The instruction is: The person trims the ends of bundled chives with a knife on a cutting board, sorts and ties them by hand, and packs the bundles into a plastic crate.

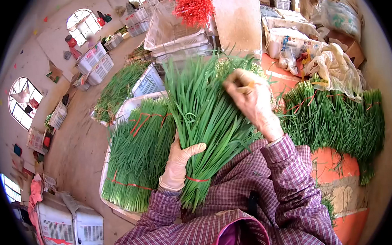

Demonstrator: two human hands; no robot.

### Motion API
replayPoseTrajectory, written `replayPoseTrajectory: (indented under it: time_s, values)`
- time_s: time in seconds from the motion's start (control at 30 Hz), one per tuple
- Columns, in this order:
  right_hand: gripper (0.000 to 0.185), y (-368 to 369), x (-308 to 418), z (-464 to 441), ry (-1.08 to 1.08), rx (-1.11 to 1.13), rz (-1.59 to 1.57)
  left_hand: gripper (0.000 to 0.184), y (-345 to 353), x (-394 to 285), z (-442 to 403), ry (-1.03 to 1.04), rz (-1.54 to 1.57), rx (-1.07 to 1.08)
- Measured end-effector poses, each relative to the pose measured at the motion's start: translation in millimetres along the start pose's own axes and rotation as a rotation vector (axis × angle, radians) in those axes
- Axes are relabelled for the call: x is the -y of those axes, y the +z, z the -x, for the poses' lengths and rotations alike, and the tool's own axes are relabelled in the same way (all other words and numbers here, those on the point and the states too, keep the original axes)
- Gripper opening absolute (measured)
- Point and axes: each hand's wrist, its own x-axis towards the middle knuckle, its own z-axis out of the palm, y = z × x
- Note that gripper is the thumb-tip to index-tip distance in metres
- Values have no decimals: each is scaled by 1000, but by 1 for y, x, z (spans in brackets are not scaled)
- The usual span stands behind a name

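My gloved left hand (177, 165) grips a large bunch of green garlic chives (208, 109) low down, with the thumb across the front. A red tie (196, 179) circles the bunch just below that thumb. My right hand (249, 98) is at the upper right side of the leaves, fingers curled together in a pinch. Something yellowish shows at its fingers, but what they hold is not clear. To the left, a white crate (105, 187) holds tied chive bunches (138, 155). More tied chives (327, 116) lie at my right.
Red ties (194, 8) hang in a cluster over stacked white crates (174, 25). Loose greens (120, 88) fill another crate behind the left one. Plastic bags (333, 68) lie at the right. White crates (56, 225) stand at the lower left, and others line the far wall.
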Motion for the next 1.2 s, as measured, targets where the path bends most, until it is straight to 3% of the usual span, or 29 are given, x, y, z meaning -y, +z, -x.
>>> replayPoseTrajectory:
  time_s: [0.1, 0.17, 0.2, 0.23, 0.3, 0.37, 0.47, 0.57, 0.67, 0.73, 0.97, 1.03, 1.1, 1.13, 1.17, 1.2]
  values:
    - [19, -22, -31, -7, 107, -190, 56, 52, -19, 6, 2, -18, 77, -26]
    - [28, -44, -40, -2, 222, -193, 260, 52, -29, 11, 2, -38, 71, -71]
    - [35, -52, -47, 5, 244, -96, 314, 54, -30, 11, 4, -47, 109, -86]
    - [31, -53, -52, 12, 223, -83, 287, 54, -30, 11, 6, -56, 108, -89]
    - [23, -47, -48, 32, 183, -28, 103, 53, -28, 11, 7, -66, 166, -113]
    - [12, -47, -7, 42, 408, 140, -150, 53, -27, 13, 7, -66, 153, -116]
    - [11, -25, -13, 65, 353, 229, -318, 57, -21, 14, 10, -65, 102, -125]
    - [15, -24, 2, 69, 410, 403, -234, 51, -19, 15, 12, -102, 228, -107]
    - [16, -8, -14, 82, 339, 367, -210, 51, -21, 21, 12, -117, 179, -125]
    - [22, -2, -22, 85, 174, 331, -164, 50, -18, 21, 13, -99, 208, -128]
    - [24, 13, -19, 93, 375, 494, -214, 50, -23, 35, 8, -116, 218, -121]
    - [20, 15, -14, 95, 445, 491, -183, 50, -25, 40, 6, -125, 193, -130]
    - [17, 27, -21, 105, 426, 280, -464, 51, -22, 40, 9, -126, 215, -137]
    - [15, 34, -28, 112, 535, 211, -605, 52, -21, 40, 10, -124, 238, -142]
    - [20, 43, -48, 116, 383, 30, -656, 52, -22, 40, 12, -127, 237, -145]
    - [22, 30, -52, 107, 547, -21, -649, 53, -23, 41, 13, -131, 251, -145]
